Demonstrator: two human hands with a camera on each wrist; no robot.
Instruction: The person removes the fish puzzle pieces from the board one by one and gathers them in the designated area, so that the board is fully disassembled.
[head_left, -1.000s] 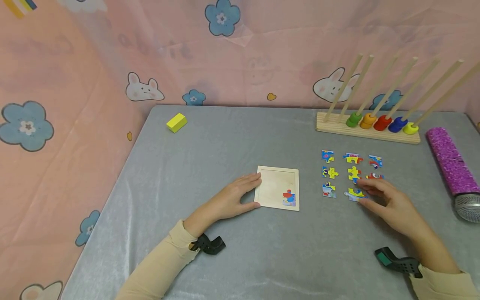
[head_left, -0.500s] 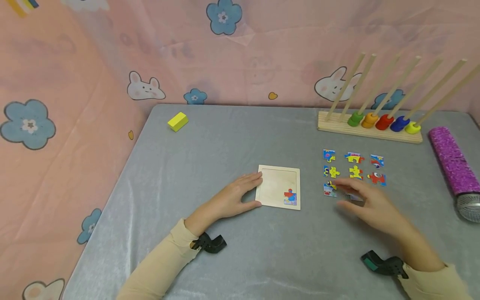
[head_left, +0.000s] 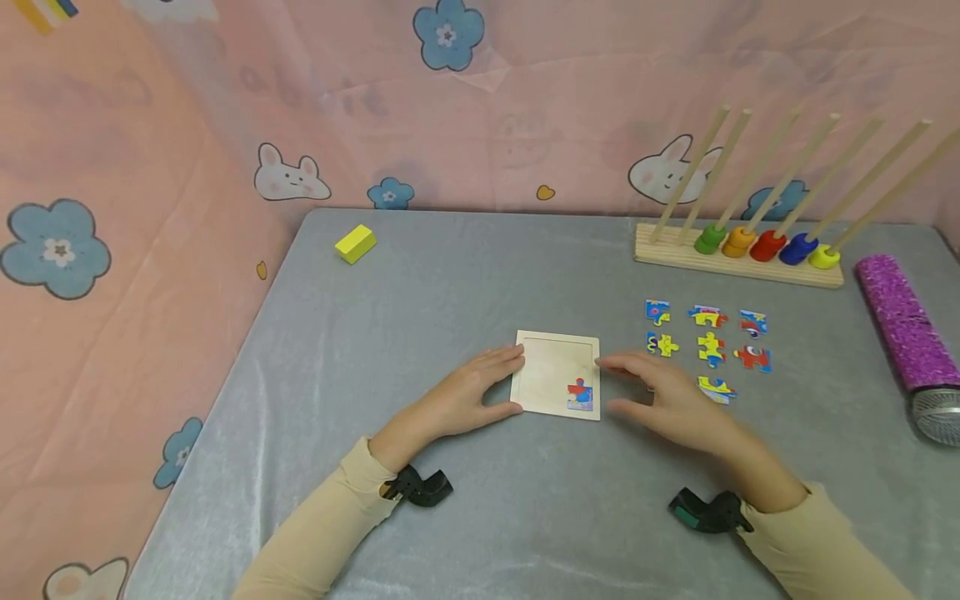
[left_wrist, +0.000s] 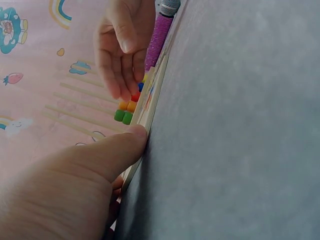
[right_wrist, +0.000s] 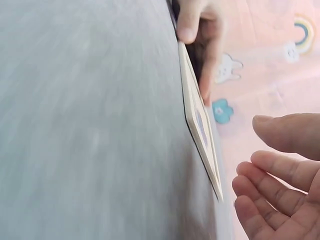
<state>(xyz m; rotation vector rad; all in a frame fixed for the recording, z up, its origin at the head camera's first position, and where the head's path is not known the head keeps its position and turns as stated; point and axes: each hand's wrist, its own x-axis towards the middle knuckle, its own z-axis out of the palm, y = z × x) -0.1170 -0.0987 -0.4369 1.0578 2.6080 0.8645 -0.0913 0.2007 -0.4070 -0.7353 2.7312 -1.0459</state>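
A square wooden puzzle tray (head_left: pixel 543 362) lies flat on the table, with one red and blue jigsaw piece (head_left: pixel 580 395) in its near right corner. At its left edge rests my left hand (head_left: pixel 467 396), the thumb by the near corner and the straight fingers on the frame. My right hand (head_left: pixel 667 402) hovers just right of the tray, thumb and fingers apart. In the right wrist view its relaxed fingers (right_wrist: pixel 272 200) hold nothing. Several loose pieces, among them a yellow one (head_left: pixel 711 350) and a red one (head_left: pixel 753 358), lie to the right; my hand hides part of that group.
A wooden peg stand (head_left: pixel 738 265) with coloured beads is at the back right. Near the right edge lies a purple glittery microphone (head_left: pixel 903 317). A yellow block (head_left: pixel 356 243) sits at the back left. A pink patterned cloth (head_left: pixel 510 108) hangs behind the table.
My right hand has moved left from the loose pieces to beside the tray, uncovering the red and yellow pieces at the right. My left hand stays on the tray.
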